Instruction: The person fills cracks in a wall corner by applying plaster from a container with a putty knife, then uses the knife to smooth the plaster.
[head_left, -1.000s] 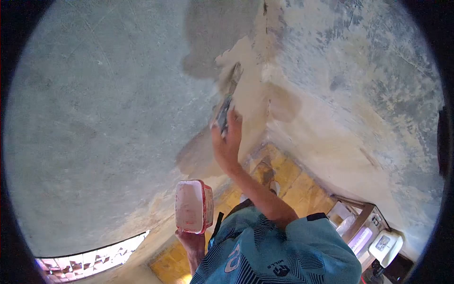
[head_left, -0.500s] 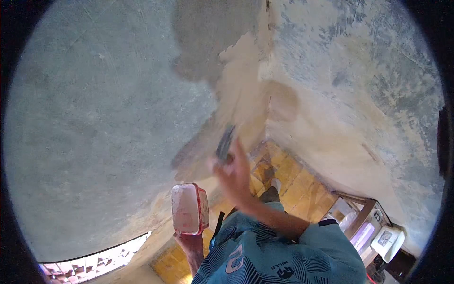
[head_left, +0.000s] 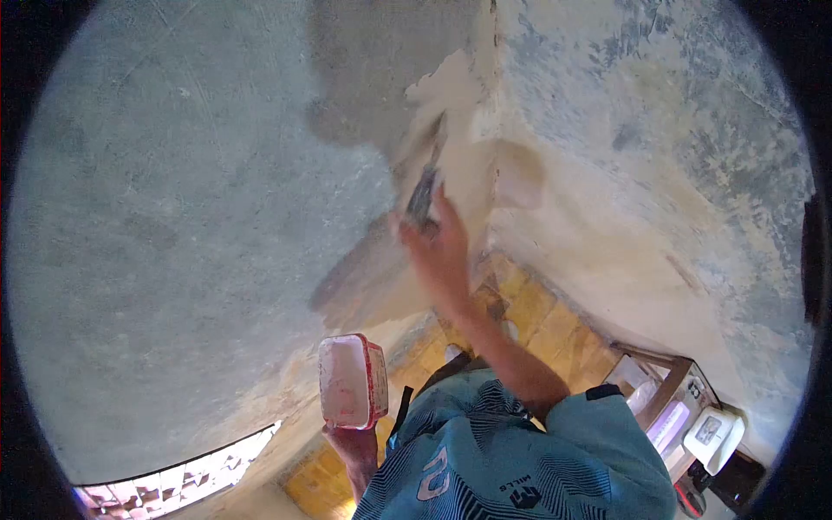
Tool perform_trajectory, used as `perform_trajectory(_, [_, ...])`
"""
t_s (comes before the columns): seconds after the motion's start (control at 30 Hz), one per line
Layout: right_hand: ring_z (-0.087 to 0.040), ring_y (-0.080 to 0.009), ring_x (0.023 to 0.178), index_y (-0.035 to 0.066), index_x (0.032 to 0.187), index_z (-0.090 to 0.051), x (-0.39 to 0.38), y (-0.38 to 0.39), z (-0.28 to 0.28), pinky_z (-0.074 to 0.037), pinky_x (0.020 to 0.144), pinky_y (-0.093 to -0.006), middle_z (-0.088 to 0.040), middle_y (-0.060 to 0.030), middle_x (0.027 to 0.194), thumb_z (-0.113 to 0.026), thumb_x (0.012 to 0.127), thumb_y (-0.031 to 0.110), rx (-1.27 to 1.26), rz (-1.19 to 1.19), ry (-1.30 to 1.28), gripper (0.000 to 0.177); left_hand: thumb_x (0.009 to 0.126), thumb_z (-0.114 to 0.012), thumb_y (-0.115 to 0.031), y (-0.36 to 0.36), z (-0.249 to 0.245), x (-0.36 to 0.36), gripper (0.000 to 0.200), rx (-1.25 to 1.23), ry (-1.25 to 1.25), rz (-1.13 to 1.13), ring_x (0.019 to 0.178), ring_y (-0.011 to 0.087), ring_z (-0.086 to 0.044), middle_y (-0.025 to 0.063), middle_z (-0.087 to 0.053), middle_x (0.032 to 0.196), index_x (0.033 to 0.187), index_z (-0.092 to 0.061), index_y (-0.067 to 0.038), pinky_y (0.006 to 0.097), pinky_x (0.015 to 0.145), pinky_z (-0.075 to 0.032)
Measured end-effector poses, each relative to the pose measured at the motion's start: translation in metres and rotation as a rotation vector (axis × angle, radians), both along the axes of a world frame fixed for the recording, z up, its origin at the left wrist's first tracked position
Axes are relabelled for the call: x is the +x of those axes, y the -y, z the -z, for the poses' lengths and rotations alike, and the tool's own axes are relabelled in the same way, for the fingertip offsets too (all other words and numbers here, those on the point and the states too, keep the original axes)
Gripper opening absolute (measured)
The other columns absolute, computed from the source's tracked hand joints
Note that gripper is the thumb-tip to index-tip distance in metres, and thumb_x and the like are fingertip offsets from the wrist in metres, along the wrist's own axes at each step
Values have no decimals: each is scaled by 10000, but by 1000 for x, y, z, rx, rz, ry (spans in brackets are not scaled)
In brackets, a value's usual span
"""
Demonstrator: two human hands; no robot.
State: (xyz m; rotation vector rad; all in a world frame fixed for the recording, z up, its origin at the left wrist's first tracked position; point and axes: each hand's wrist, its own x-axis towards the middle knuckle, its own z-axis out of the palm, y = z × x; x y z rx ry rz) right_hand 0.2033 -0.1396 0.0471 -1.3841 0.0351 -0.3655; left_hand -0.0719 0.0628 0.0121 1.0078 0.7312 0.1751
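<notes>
My right hand [head_left: 440, 251] is closed round the dark handle of a putty knife [head_left: 422, 198]. The knife points up the wall, its thin blade blurred against a beige patch of filler [head_left: 459, 160] beside the corner. Lower left, my left hand [head_left: 354, 444] grips a red-and-white plastic tub [head_left: 379, 381] from underneath. The tub is tilted so its open mouth faces me, and whitish smears coat its inside. Darker, damp-looking grey areas [head_left: 373, 69] border the filler on the left wall [head_left: 199, 225].
The right wall [head_left: 659, 156] is mottled grey and beige. Yellow floor tiles [head_left: 537, 312] lie below the corner. A wooden shelf unit [head_left: 667, 381] holding several items stands lower right, near a white plastic container [head_left: 715, 438]. A bright patterned opening [head_left: 182, 472] shows lower left.
My right hand has moved up the wall with the putty knife, and the blade now shows over the filler. My left hand and the tub have hardly moved.
</notes>
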Motion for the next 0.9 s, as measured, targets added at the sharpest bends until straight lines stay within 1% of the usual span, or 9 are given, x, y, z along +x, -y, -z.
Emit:
perform_trajectory(0.1, [-578, -324, 989, -78, 1342, -408, -61, -40, -16, -472, 860, -395, -539, -208, 1083, -713, 840, 313, 14, -119, -9, 706, 850, -487, -514, 3, -6, -2, 680, -22, 25, -9, 1177, 322, -542, 126, -495, 1336, 1381, -409, -96, 520, 870, -520])
perform_trajectory(0.27, [-538, -337, 1068, -70, 1364, -375, -132, -56, -47, -463, 888, -402, -505, -231, 1149, -692, 850, 403, 5, -307, 13, 768, 851, -522, -458, -12, 3, -10, 651, -183, 71, -13, 1216, 322, -515, 107, -487, 1356, 1395, -411, -117, 560, 872, -512])
perform_trajectory(0.37, [-551, -303, 1068, -74, 1389, -354, -133, -38, -42, -479, 872, -397, -493, -238, 1203, -719, 839, 295, 96, -375, -54, 757, 850, -526, -461, -13, 3, -6, 651, -171, 79, -22, 1235, 320, -497, 101, -479, 1361, 1390, -415, -114, 563, 884, -499])
perform_trajectory(0.43, [-605, -222, 947, -81, 1410, -333, -111, -24, -21, -519, 781, -336, -542, -196, 1179, -730, 822, 160, 207, -217, -59, 749, 845, -537, -460, -8, -4, 3, 654, -113, 46, 13, 1237, 318, -495, 100, -483, 1354, 1387, -417, -114, 559, 900, -490])
perform_trajectory(0.5, [-628, -146, 799, -82, 1426, -312, -51, 32, -26, -524, 672, -254, -610, -130, 1070, -726, 807, 67, 229, -184, -254, 760, 869, -491, -484, -5, -2, 4, 636, -104, 57, -5, 1191, 315, -525, 104, -491, 1341, 1370, -425, -98, 547, 876, -496])
perform_trajectory(0.67, [-635, -110, 756, -92, 1352, -387, 25, 62, -7, -513, 623, -235, -643, -83, 913, -712, 829, 61, 234, -58, -111, 635, 844, -532, -455, -5, 0, 3, 640, -127, 66, 31, 1228, 311, -499, 98, -491, 1341, 1372, -430, -107, 549, 925, -471])
perform_trajectory(0.77, [-638, -126, 785, -90, 1313, -416, 14, 43, -13, -512, 615, -232, -631, -107, 1009, -703, 839, 74, 123, -101, -187, 577, 860, -485, -505, -9, 12, -2, 660, -79, 67, 15, 1201, 322, -513, 117, -481, 1346, 1384, -408, -112, 549, 884, -482])
perform_trajectory(0.87, [-644, -204, 911, -88, 1332, -402, -21, -4, 7, -529, 652, -266, -587, -169, 1114, -704, 852, 145, 215, -42, 64, 613, 851, -496, -495, -8, 11, -1, 659, -74, 31, 6, 1207, 325, -509, 119, -467, 1367, 1388, -408, -122, 551, 893, -475])
perform_trajectory(0.9, [-618, -259, 986, -89, 1342, -389, -39, -16, 11, -530, 718, -310, -561, -195, 1130, -709, 848, 185, 52, -79, 33, 649, 850, -496, -490, -5, 7, 1, 656, -79, 30, 0, 1209, 325, -508, 120, -463, 1371, 1387, -409, -125, 552, 893, -474])
